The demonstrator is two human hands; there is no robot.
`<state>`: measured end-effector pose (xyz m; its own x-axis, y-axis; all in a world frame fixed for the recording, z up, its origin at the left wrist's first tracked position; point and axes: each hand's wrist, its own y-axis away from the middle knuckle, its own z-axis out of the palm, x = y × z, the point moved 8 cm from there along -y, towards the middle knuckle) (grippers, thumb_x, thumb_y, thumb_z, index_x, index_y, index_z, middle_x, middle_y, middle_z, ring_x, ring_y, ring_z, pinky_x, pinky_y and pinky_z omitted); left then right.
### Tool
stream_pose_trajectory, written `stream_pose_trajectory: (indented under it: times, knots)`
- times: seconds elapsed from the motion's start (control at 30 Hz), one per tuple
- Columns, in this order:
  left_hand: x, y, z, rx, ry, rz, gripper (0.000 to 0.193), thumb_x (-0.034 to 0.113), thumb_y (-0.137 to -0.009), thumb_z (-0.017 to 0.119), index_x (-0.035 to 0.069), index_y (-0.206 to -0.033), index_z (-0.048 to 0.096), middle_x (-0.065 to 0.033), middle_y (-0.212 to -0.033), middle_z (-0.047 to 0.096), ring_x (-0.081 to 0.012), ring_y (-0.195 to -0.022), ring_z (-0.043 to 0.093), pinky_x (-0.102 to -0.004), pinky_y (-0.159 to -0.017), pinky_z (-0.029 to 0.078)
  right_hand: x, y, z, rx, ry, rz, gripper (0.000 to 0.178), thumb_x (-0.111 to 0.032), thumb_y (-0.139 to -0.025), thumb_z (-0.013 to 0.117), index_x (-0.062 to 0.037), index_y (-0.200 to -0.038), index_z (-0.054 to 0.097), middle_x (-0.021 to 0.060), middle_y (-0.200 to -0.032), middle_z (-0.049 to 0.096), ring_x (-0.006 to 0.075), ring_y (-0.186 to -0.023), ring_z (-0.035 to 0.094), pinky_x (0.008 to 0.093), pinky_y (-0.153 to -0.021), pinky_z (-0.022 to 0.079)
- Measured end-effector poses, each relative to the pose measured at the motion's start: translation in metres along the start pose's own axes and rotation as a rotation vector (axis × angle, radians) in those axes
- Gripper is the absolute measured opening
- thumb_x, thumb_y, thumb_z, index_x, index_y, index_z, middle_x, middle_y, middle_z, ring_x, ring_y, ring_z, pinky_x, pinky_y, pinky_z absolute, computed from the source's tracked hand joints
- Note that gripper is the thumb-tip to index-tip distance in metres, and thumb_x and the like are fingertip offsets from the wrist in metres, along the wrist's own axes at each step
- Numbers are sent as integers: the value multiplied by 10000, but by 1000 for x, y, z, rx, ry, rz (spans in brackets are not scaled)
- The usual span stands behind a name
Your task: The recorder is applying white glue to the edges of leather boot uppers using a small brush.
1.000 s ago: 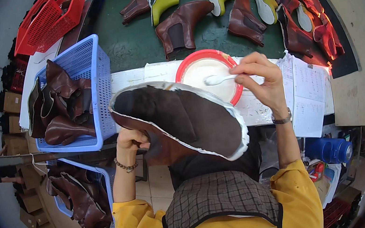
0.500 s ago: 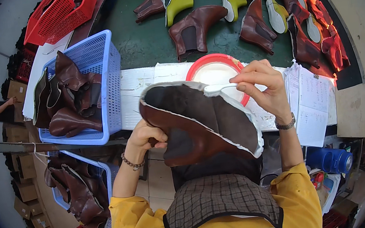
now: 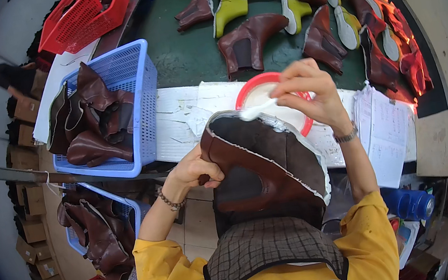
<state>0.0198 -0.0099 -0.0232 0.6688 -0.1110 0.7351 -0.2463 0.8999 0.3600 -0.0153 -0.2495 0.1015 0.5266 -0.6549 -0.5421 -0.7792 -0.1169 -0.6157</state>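
Observation:
My left hand (image 3: 195, 170) is closed on the side of a brown leather boot upper (image 3: 253, 179), holding it tilted with its dark inside showing. White paste coats the upper's far and right edge. Between the fingers of my right hand (image 3: 313, 95) is a slim white brush (image 3: 252, 112), blurred, its head at the far edge of the upper. Just beyond, partly hidden by my right hand, a red-rimmed bowl (image 3: 241, 98) of white liquid stands on the white-covered table edge.
A blue basket (image 3: 143, 103) of brown uppers stands left, another below it. Brown uppers and yellow-green lasts (image 3: 230, 14) with pale soles lie across the green tabletop (image 3: 182, 53). Orange light glows far right. Papers (image 3: 382, 133) and a blue bottle (image 3: 410, 203) are right. A person (image 3: 14, 75) stands far left.
My left hand and the boot upper have shifted right. The brush has gone left along the upper's edge, closer to its far left corner. The person at far left has changed posture.

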Motion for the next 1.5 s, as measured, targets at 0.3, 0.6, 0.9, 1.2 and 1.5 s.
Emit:
stream_pose_trajectory:
  times: [0.3, 0.6, 0.9, 1.2, 1.5]
  knots:
    - [25, 13, -29, 121, 189, 219, 494, -113, -670, 598, -63, -1161, 603, -156, -802, 632, -229, -435, 497, -341, -392, 397, 62, 75, -3, 182, -115, 352, 154, -46, -780, 813, -72, -928, 780, 36, -909, 674, 155, -898, 621, 305, -815, 445]
    - [93, -72, -117, 385, 394, 579, 70, 58, -899, 661, 43, -961, 691, -86, -884, 704, -211, -737, 683, -385, -601, 570, 182, 222, -18, 634, -345, 874, 179, -213, -1081, 540, -43, -1063, 594, -60, -688, 450, 2, -489, 379, 199, -397, 271]
    - [89, -133, -299, 1010, 248, 673, 475, 233, -913, 760, 20, -1285, 556, -101, -1072, 706, -232, -916, 707, -422, -731, 613, 184, 206, 8, 666, -400, 843, 158, -175, -1081, 531, -34, -1094, 599, -43, -723, 490, -1, -476, 367, 182, -375, 254]
    - [177, -16, -63, 1143, -1363, 774, 568, 67, -866, 711, 32, -1417, 578, -176, -1351, 629, -324, -1282, 572, -387, -1116, 416, 203, 254, -32, 710, -65, 890, 111, -143, -1002, 604, -69, -1050, 670, -66, -705, 550, 39, -535, 444, 236, -448, 360]
    - [208, 75, -145, 1562, -1817, -92, 684, 380, -901, 715, -42, -1404, 525, -263, -1293, 636, -423, -1201, 602, -497, -1023, 480, 181, 230, -27, 707, -299, 835, 170, -191, -993, 669, -29, -968, 712, -6, -718, 660, 36, -518, 537, 228, -461, 421]
